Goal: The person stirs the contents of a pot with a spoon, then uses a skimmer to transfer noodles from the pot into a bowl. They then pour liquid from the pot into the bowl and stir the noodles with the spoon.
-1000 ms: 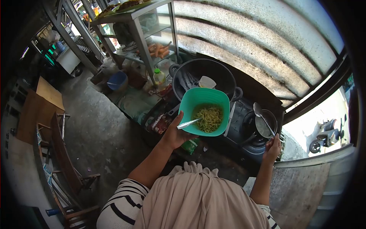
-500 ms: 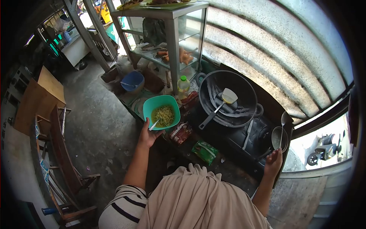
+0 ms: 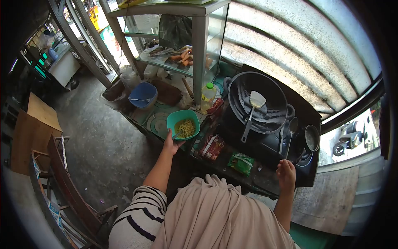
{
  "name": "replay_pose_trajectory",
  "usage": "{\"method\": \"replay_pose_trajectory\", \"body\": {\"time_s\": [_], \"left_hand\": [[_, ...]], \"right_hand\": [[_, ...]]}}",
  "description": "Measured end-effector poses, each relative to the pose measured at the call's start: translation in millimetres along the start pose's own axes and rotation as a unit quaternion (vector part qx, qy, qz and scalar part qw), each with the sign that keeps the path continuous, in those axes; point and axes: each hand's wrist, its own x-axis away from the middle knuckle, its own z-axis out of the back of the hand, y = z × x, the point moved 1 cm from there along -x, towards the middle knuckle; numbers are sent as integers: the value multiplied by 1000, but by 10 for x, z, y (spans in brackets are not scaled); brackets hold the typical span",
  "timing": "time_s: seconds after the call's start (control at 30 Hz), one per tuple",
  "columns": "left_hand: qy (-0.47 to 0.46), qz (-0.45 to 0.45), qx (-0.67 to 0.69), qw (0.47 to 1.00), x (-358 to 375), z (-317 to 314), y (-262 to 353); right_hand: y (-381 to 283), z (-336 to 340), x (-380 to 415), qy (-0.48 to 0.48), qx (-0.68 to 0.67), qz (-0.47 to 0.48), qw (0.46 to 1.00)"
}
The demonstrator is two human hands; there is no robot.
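My left hand [image 3: 171, 144] grips the near rim of a green bowl [image 3: 195, 119] with noodles [image 3: 186, 127] in broth and a spoon [image 3: 176, 135] leaning in it. The bowl is level, over the counter's left part. My right hand [image 3: 286, 175] has its fingers closed at the lower end of a long-handled metal spoon [image 3: 293, 124], whose head points away over the stove [image 3: 269, 143]. A large dark wok [image 3: 236, 108] rests on the stove, with a spatula [image 3: 251, 116] lying inside it. To the right of the spoon is a small pan [image 3: 311, 137].
A blue basin [image 3: 143, 95] and a green-capped bottle [image 3: 208, 96] stand behind the bowl. Red packets [image 3: 211, 147] and a green packet [image 3: 241, 164] lie along the near counter. A glass cabinet [image 3: 200, 58] rises behind; a wooden bench [image 3: 74, 191] is at left.
The camera view has shifted. My right hand has moved left with the spoon, away from the small pan. The left hand still holds the bowl, now closer to the bottle.
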Motion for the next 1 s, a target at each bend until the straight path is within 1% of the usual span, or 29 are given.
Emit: {"method": "replay_pose_trajectory", "body": {"time_s": [0.03, 0.07, 0.13, 0.17, 0.23, 0.27, 0.3, 0.33, 0.4, 0.47, 0.5, 0.53, 0.57, 0.6, 0.63, 0.67, 0.7, 0.77, 0.8, 0.83, 0.9, 0.93, 0.97, 1.0], "left_hand": [[21, 9, 10, 1000, -42, 9, 18], [19, 12, 5, 1000, -82, 12, 35], [58, -15, -95, 994, -152, 1, 71], [54, -9, -100, 994, -180, -8, 99], [87, -4, -99, 991, -224, -13, 167], [90, -4, -92, 992, -257, -2, 170], [83, 3, -97, 992, -285, 4, 162], [110, -3, -53, 993, -318, 4, 159], [160, -16, 44, 986, -290, -61, 169], [164, -27, 31, 986, -224, -58, 192], [174, -39, 24, 984, -184, -72, 196], [225, -48, -15, 973, -56, -154, 239], [275, -57, -55, 958, 73, -250, 273], [267, -51, -62, 960, 13, -169, 208], [289, -167, -124, 935, -107, 14, 146], [304, -282, -182, 892, -168, 93, 90], [295, -280, -187, 894, -106, 8, 29], [184, -405, -245, 861, 216, -329, -35], [134, -378, -275, 874, 388, -489, -69], [132, -377, -275, 875, 456, -603, -110], [-55, -291, -300, 907, 537, -848, -208], [-74, -278, -310, 906, 554, -970, -257], [-73, -281, -308, 906, 545, -1049, -285], [-90, -254, -323, 907, 533, -1095, -304]], "right_hand": [[13, -51, 43, 18, 73, -4, 997], [20, -99, 81, 23, 70, -2, 997], [27, -180, 148, 86, 146, -9, 985], [66, -185, 158, 94, 144, -8, 985], [146, -139, 173, 129, 173, 34, 976], [150, -136, 203, 140, 172, 36, 974], [146, -149, 230, 135, 182, 43, 973], [136, -151, 263, 129, 190, 50, 972], [118, -130, 320, 137, 180, 47, 973], [122, -67, 358, 142, 167, 44, 975], [148, -11, 373, 124, 140, 31, 982], [170, 56, 400, 107, 114, 20, 988], [198, 115, 436, 119, 112, 23, 986], [248, 141, 467, 104, 86, 13, 991], [299, 175, 489, 88, 59, 3, 994], [357, 234, 508, 78, 50, -15, 996], [401, 263, 542, 87, 48, -11, 995], [504, 266, 596, 126, 81, -31, 988], [544, 249, 599, 150, 121, 4, 981], [596, 287, 596, 152, 121, 6, 981], [690, 353, 582, 153, 141, -34, 978], [690, 304, 566, 170, 117, -34, 978], [700, 319, 528, 166, 118, -32, 978], [703, 310, 481, 194, 98, 20, 976]]}}
